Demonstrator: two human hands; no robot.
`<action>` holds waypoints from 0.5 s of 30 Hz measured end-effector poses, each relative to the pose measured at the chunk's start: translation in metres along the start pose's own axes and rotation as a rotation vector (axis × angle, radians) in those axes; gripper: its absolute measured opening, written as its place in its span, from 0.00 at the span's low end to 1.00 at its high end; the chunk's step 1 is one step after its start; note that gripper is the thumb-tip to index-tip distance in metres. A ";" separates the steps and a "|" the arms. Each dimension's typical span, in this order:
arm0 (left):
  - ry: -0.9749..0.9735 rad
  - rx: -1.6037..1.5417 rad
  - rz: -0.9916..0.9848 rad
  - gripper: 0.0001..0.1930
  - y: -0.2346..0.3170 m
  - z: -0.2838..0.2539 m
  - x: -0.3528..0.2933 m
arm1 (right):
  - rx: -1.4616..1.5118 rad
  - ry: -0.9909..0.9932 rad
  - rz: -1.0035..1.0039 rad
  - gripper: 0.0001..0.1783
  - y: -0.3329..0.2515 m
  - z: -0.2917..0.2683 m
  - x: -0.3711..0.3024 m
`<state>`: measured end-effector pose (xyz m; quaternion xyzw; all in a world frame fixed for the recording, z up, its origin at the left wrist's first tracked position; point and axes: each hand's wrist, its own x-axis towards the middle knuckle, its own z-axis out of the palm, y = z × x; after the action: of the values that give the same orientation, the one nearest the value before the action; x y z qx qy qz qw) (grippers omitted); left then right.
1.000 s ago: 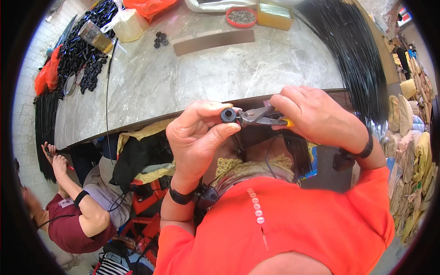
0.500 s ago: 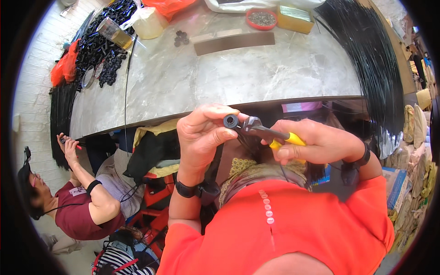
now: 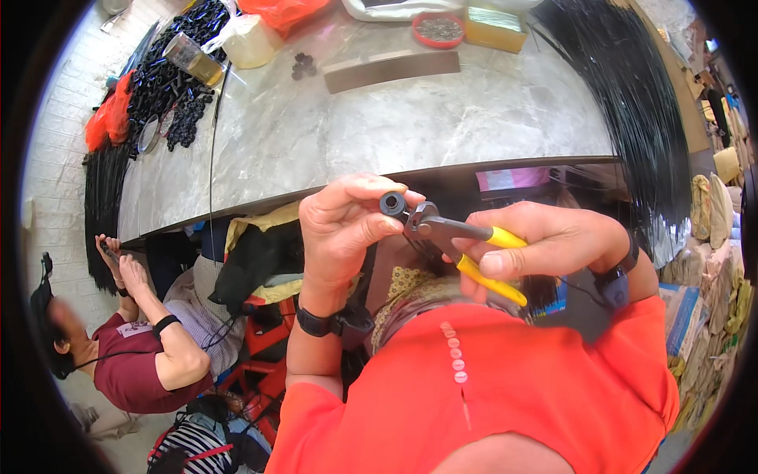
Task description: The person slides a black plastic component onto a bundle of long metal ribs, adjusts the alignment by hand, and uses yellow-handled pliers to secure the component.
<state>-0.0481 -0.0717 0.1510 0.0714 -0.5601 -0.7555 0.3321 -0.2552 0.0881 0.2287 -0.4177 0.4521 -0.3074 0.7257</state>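
Observation:
Between the fingertips of my left hand (image 3: pixel 341 225) is a small black cylindrical part (image 3: pixel 392 204), its round hollow end turned up toward me. My right hand (image 3: pixel 545 241) is wrapped around end cutters (image 3: pixel 454 229) with dark metal jaws and yellow handles. The handles stand apart in a V, with my thumb over the lower one. The jaws are right beside the black part, near my left fingertips; whether they touch it or grip something thin there, I cannot tell.
Beyond my hands is a grey stone-topped table (image 3: pixel 474 110). On it are a red dish of small metal pieces (image 3: pixel 439 29), a yellow box (image 3: pixel 496 30), a flat brown strip (image 3: pixel 391 73), a heap of black parts (image 3: pixel 150 87) and long black strands (image 3: pixel 624 87). A co-worker (image 3: pixel 134 347) sits at left.
The cutters' handles have spread wider apart, the lower one swinging down. My left hand still holds the black part. The whole view has shifted slightly.

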 end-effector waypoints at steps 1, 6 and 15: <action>-0.005 -0.001 0.004 0.16 0.000 0.000 0.000 | 0.005 -0.009 0.003 0.26 -0.002 0.000 -0.001; -0.062 -0.084 0.017 0.15 0.000 -0.002 0.002 | 0.005 -0.020 0.069 0.26 -0.009 -0.001 -0.004; -0.074 -0.089 0.015 0.16 0.003 -0.003 0.004 | 0.064 -0.006 0.068 0.23 -0.012 0.002 -0.005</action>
<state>-0.0485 -0.0768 0.1531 0.0242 -0.5384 -0.7792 0.3199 -0.2557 0.0872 0.2414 -0.3797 0.4536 -0.2957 0.7501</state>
